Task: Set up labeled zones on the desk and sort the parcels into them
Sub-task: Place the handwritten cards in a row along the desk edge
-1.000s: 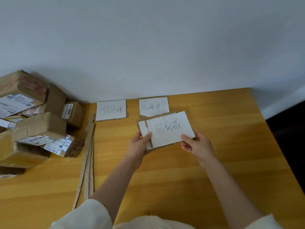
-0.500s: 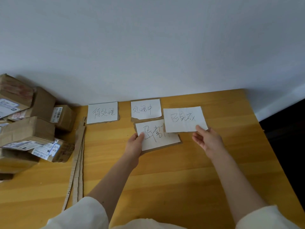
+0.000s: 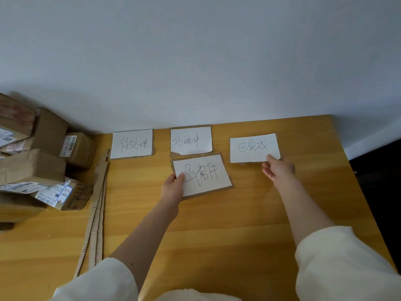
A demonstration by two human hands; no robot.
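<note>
Four handwritten label cards, white paper on cardboard, are on the wooden desk (image 3: 217,231). The left card (image 3: 132,144) and the middle card (image 3: 191,140) lie flat along the wall. My right hand (image 3: 278,170) pinches the lower right corner of the third card (image 3: 254,147) at the far right of the row. My left hand (image 3: 173,187) grips the left edge of the fourth card (image 3: 202,174), just in front of the middle card. A pile of brown parcels (image 3: 39,161) with shipping labels sits at the left end of the desk.
Long cardboard strips (image 3: 96,209) lie on the desk between the parcels and the cards. A white wall runs behind the desk. The desk's right edge (image 3: 355,183) drops off to a dark floor.
My right hand has drawn the third card off the stack and carried it right and back, into line with the two cards by the wall. My left hand still holds the fourth card.
</note>
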